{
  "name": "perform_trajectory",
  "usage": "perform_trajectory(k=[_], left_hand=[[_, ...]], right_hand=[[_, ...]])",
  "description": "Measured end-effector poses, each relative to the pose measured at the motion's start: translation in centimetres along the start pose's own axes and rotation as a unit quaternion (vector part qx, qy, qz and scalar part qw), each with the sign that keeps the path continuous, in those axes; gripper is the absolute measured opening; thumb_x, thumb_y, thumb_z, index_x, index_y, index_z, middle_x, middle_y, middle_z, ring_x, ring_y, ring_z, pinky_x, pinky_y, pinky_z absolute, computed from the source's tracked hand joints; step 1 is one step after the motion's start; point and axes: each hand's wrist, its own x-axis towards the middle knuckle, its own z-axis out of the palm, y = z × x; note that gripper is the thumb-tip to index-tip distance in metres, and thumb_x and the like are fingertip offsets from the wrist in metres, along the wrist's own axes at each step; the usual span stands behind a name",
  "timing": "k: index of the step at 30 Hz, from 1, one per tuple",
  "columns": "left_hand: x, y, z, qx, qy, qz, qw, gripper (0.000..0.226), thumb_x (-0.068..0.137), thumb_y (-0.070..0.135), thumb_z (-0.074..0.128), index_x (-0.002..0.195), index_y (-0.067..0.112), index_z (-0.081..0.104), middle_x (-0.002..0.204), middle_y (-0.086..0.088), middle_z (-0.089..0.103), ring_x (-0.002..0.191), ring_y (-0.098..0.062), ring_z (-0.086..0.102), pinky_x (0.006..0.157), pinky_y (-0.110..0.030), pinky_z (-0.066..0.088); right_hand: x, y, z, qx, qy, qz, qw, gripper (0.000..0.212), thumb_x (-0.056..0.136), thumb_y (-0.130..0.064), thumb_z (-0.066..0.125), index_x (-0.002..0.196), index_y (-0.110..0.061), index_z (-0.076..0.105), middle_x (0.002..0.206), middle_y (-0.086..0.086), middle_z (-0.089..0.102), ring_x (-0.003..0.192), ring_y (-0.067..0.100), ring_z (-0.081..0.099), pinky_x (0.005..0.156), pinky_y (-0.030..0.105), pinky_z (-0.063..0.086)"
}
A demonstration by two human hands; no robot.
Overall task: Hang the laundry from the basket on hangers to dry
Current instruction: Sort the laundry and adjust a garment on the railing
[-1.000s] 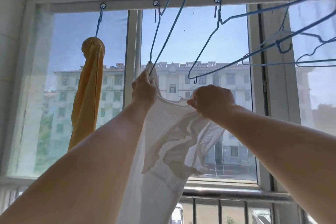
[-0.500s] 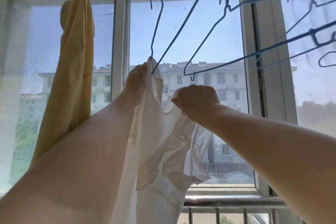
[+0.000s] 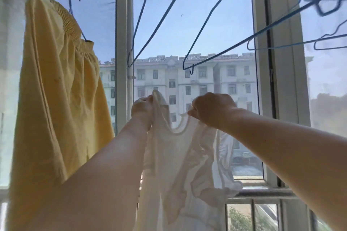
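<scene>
Inspector: Undershirt (image 3: 180,170), white, sleeveless. Item is held up before the window (image 3: 191,43), below the blue wire hangers, on none of them. Left hand (image 3: 141,107) grips one shoulder strap, bunched in curled fingers; right hand (image 3: 213,108) pinches the other strap, fist clenched round it. The scooped neckline sags between the two.

Clerk: Handling?

Inspector: Judged light and entirely limp. Fabric is thin enough for daylight to pass through, and the body hangs in loose folds and crumples. No stiffness, nothing fragile. It may be damp and clinging; that cannot be confirmed. The straps and neckline hem are the sound places to hold: doubled edges, less likely to stretch than the body cloth.

Clerk: Appearance?

Inspector: Off-white, ribbed hem at the neck, lower part gathered and creased.

Clerk: Surroundings?

Inspector: Nearest empty hanger (image 3: 150,24) hangs above the left hand, its lower corner well apart from the strap. A second empty hanger (image 3: 212,30) hangs to its right, further ones beyond. To the left, a yellow garment (image 3: 56,99) with an elastic waistband already hangs on its own hanger. Apartment block (image 3: 187,80) outside; railing (image 3: 253,195) below the sill. Laundry basket not in view.
</scene>
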Motion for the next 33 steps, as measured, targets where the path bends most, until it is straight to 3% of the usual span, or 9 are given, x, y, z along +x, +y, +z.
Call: perform_trajectory(k=[2,4,8,10,13,17,24,29,33], left_hand=[[-1.3,-2.0,0.0,0.032,-0.002,0.008,0.999,0.024,0.092,0.029,0.056,0.073,0.015,0.058,0.075,-0.002,0.059,0.084,-0.023,0.057,0.082,-0.034,0.049],[-3.2,-4.0,0.2,0.056,-0.025,0.006,0.998,0.028,0.092,0.026,0.057,0.064,0.02,0.055,0.068,0.002,0.057,0.081,-0.023,0.056,0.084,-0.037,0.05],[-8.1,-8.7,-0.1,0.085,-0.137,-0.042,0.986,0.022,0.089,0.024,0.062,0.069,0.018,0.063,0.074,-0.004,0.06,0.074,-0.023,0.056,0.068,-0.035,0.05],[-10.6,-10.7,-0.3,0.089,-0.217,-0.074,0.969,0.018,0.087,0.023,0.064,0.073,0.013,0.066,0.079,-0.01,0.062,0.07,-0.024,0.056,0.062,-0.033,0.049],[-13.6,-13.6,-0.7,0.124,-0.306,-0.11,0.938,0.011,0.078,0.022,0.073,0.079,0.012,0.071,0.082,-0.008,0.066,0.074,-0.021,0.061,0.072,-0.035,0.053],[-18.8,-17.3,0.0,0.221,-0.398,-0.158,0.876,0.018,0.071,0.026,0.078,0.084,0.016,0.072,0.085,-0.006,0.068,0.079,-0.02,0.063,0.076,-0.033,0.054],[-27.0,-21.2,4.0,0.357,-0.505,-0.146,0.772,0.015,0.072,0.031,0.078,0.079,0.019,0.07,0.08,0.0,0.066,0.075,-0.017,0.061,0.07,-0.028,0.052],[-31.6,-24.0,6.4,0.354,-0.487,-0.135,0.787,0.028,0.077,0.03,0.073,0.091,0.007,0.066,0.086,-0.006,0.063,0.075,-0.02,0.058,0.067,-0.031,0.05],[-36.5,-25.4,9.4,0.328,-0.486,-0.139,0.798,0.024,0.081,0.027,0.069,0.084,0.005,0.062,0.082,-0.006,0.059,0.075,-0.02,0.056,0.061,-0.026,0.049]], right_hand=[[-0.9,0.1,1.0,0.008,-0.016,0.003,1.0,0.033,0.098,-0.044,0.038,0.085,-0.016,0.051,0.075,-0.002,0.051,0.075,0.017,0.054,0.068,0.029,0.044],[-2.6,0.5,2.5,0.012,-0.029,0.003,1.0,0.036,0.096,-0.047,0.039,0.084,-0.016,0.053,0.072,-0.003,0.05,0.072,0.015,0.056,0.066,0.028,0.045],[-7.9,1.7,6.1,0.058,-0.105,0.007,0.993,0.04,0.094,-0.05,0.038,0.071,-0.019,0.046,0.067,-0.004,0.044,0.063,0.011,0.051,0.07,0.029,0.053],[-11.1,2.5,7.9,0.1,-0.143,0.002,0.985,0.038,0.091,-0.053,0.042,0.069,-0.021,0.043,0.066,-0.006,0.047,0.058,0.008,0.048,0.064,0.024,0.049],[-16.2,4.2,10.5,0.104,-0.174,0.001,0.979,0.042,0.082,-0.06,0.051,0.069,-0.021,0.046,0.064,-0.005,0.049,0.055,0.006,0.045,0.053,0.02,0.038],[-23.5,6.4,13.5,0.134,-0.247,0.037,0.959,0.047,0.072,-0.062,0.062,0.057,-0.025,0.037,0.058,-0.008,0.043,0.054,0.01,0.041,0.052,0.025,0.033],[-35.0,10.3,16.9,0.145,-0.351,0.103,0.919,0.041,0.08,-0.048,0.064,0.059,-0.022,0.04,0.063,-0.005,0.045,0.062,0.014,0.045,0.059,0.029,0.038],[-42.2,14.3,19.0,0.188,-0.352,0.2,0.895,0.043,0.084,-0.038,0.065,0.055,-0.022,0.038,0.059,-0.004,0.043,0.067,0.021,0.046,0.06,0.03,0.034],[-47.6,18.1,19.8,0.245,-0.335,0.299,0.859,0.04,0.084,-0.036,0.066,0.053,-0.025,0.044,0.058,-0.004,0.046,0.058,0.015,0.045,0.053,0.029,0.032]])
